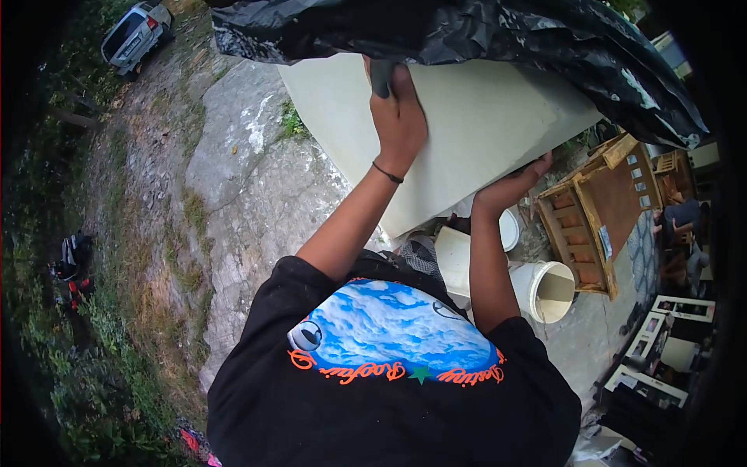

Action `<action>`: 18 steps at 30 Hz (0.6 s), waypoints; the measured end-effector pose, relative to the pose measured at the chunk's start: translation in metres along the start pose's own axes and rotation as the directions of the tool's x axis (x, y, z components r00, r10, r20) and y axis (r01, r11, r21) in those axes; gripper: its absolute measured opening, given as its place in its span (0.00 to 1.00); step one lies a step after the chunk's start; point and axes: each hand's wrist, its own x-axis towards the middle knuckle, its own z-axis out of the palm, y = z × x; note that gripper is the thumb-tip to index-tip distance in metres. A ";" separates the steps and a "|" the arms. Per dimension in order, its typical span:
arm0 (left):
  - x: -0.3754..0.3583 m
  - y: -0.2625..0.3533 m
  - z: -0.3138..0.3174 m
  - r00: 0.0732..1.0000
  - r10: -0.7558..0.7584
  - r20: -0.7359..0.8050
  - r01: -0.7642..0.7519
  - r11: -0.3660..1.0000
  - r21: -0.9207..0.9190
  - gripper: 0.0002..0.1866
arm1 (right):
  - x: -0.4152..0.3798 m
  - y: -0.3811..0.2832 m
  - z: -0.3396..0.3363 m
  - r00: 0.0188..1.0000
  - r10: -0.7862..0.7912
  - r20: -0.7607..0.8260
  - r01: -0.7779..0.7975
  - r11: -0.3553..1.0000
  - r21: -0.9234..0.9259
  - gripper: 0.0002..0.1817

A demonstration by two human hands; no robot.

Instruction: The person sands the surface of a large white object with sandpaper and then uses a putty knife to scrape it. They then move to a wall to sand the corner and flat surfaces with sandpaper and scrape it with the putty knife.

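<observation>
A large pale board lies tilted in front of me, its upper part covered by black plastic sheeting. My left hand, with a dark band at the wrist, is on the board's face near the plastic. Its fingers are closed round a small grey piece, whose upper end is hidden. Lower right, my right hand grips the board's near edge, with some fingers out of sight beneath it.
White buckets stand below the board on the right, beside a wooden furniture frame. Rough stone ground stretches left towards a parked car. White-framed items and a partly visible person are far right.
</observation>
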 end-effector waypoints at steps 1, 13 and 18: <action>-0.032 0.013 0.000 0.994 0.079 0.080 -0.086 0.993 0.085 0.21 | 0.000 0.000 -0.002 1.000 0.000 0.021 0.001 1.000 -0.012 0.31; -0.024 -0.046 -0.034 0.913 -0.298 -0.278 0.353 0.919 0.176 0.30 | 0.004 0.010 -0.012 0.996 -0.074 0.055 0.075 0.997 -0.014 0.31; -0.100 -0.036 -0.024 0.947 -0.321 0.022 0.320 0.947 0.024 0.28 | -0.006 -0.014 0.007 0.996 -0.085 0.022 0.084 0.995 0.048 0.32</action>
